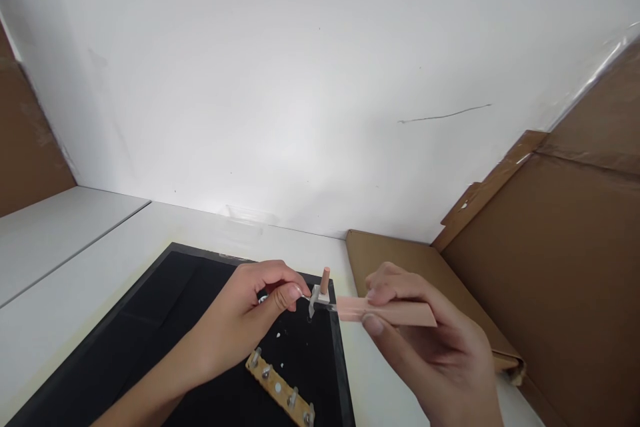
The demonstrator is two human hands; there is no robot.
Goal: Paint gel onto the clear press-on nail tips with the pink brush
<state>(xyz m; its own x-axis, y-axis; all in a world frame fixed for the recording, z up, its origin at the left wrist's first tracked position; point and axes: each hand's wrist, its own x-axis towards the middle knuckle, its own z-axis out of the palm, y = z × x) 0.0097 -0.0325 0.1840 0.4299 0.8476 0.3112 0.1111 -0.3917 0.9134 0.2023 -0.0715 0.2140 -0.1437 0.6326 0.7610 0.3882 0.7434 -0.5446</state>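
Note:
Thumb and fingers of my left hand (pixel 265 300) are pinched on a small, thin, pale stem, too small to name exactly. Right beside those fingertips is a small white block (pixel 323 297) with a peach-coloured peg (pixel 325 279) standing up from it; I cannot tell whether the stem is joined to it. My right hand (pixel 425 327) grips a flat peach-coloured stick (pixel 400 313) between thumb and fingers. Its narrow clear-and-dark end points left, close to the white block. Below the hands lies a tan strip (pixel 280 387) carrying several clear upright pieces.
A black mat (pixel 150 300) covers part of the white table (pixel 65 273). Tiny white bits lie on the mat. A flat cardboard piece (pixel 385 250) is behind my right hand. Cardboard panels (pixel 565 247) stand at both sides, and a white wall (pixel 280 100) rises behind.

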